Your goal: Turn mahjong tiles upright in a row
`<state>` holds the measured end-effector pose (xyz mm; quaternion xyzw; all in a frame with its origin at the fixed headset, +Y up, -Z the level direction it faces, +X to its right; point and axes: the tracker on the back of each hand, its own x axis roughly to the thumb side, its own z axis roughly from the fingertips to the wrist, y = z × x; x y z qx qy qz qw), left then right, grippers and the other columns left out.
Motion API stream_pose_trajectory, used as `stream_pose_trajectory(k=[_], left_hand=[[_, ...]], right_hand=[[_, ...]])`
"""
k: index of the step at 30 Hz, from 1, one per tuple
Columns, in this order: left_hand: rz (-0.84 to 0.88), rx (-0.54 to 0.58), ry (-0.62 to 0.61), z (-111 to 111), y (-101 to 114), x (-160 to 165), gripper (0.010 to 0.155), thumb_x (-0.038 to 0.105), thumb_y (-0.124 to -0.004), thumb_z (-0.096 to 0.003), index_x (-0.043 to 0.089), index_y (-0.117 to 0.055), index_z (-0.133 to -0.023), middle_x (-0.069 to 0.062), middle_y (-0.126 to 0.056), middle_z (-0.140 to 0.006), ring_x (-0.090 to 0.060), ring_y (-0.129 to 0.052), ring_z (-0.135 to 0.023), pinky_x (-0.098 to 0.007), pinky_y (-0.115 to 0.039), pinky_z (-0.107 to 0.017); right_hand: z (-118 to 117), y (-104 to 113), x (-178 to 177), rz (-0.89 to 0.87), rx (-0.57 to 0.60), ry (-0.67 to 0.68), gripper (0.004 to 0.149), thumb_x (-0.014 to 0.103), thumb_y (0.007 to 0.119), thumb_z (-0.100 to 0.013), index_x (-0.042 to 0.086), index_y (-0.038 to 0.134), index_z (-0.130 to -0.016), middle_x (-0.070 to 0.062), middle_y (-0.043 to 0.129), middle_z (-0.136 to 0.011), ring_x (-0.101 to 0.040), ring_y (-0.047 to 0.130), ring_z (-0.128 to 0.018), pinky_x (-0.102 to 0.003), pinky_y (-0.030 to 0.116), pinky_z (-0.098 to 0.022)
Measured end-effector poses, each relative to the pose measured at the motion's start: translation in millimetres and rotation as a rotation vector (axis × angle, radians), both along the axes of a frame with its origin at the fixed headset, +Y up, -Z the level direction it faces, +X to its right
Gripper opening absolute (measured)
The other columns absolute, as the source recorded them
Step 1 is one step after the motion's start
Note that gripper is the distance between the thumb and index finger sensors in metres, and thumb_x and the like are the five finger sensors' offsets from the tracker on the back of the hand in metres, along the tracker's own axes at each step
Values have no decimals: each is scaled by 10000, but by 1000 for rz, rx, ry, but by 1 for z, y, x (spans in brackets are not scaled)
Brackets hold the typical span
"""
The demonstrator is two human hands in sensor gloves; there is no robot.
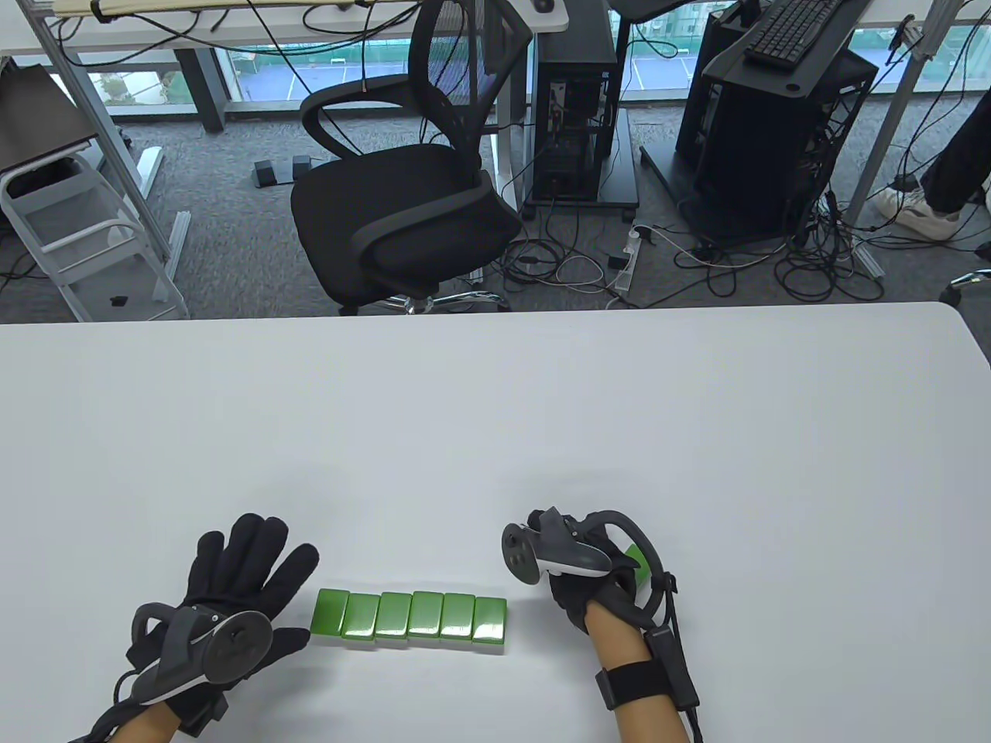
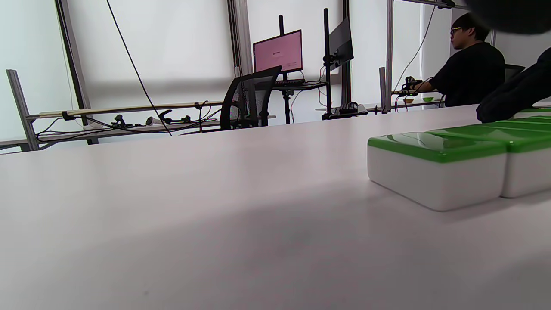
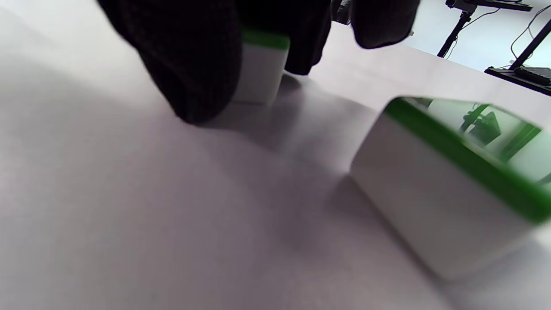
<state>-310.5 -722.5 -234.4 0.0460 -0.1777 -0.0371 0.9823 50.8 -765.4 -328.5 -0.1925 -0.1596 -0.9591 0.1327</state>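
Note:
A row of six mahjong tiles lies flat, green backs up, near the table's front edge. It also shows in the left wrist view. My left hand rests open and flat just left of the row, its thumb close to the first tile. My right hand sits just right of the row. In the right wrist view its fingers pinch a single tile that touches the table. Another loose tile lies to the right of that hand, and appears close up in the right wrist view.
The white table stretches far beyond the tiles. A black office chair and computer stands are on the floor behind the table's far edge.

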Motion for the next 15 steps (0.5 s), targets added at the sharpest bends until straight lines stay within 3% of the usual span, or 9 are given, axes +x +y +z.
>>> stream_pose_trajectory(k=[7, 12, 15], left_hand=[[-6, 3, -4, 0, 0, 1, 909, 719, -684, -290, 520, -180, -1020, 162, 72, -1130, -210, -15, -1168, -600, -168, -862], [-5, 2, -7, 0, 0, 1, 910, 719, -684, -290, 519, -180, -1020, 163, 71, -1130, -212, -15, -1167, -600, -169, -862], [-8, 0, -7, 1, 0, 1, 911, 720, -684, -290, 517, -179, -1021, 162, 71, -1130, -212, -15, -1168, -601, -169, -862]], right_hand=[[9, 3, -2, -10, 70, 64, 811, 325, 908, -319, 253, 485, -1008, -38, 587, -1061, -371, 700, -883, -585, 566, -720], [32, 10, -6, -92, 125, 127, 831, 402, 905, -308, 172, 517, -1006, -100, 647, -1008, -408, 740, -805, -610, 557, -709], [49, 14, -12, -117, 94, 148, 841, 438, 897, -309, 139, 530, -1005, -125, 667, -990, -419, 756, -775, -617, 562, -702]])
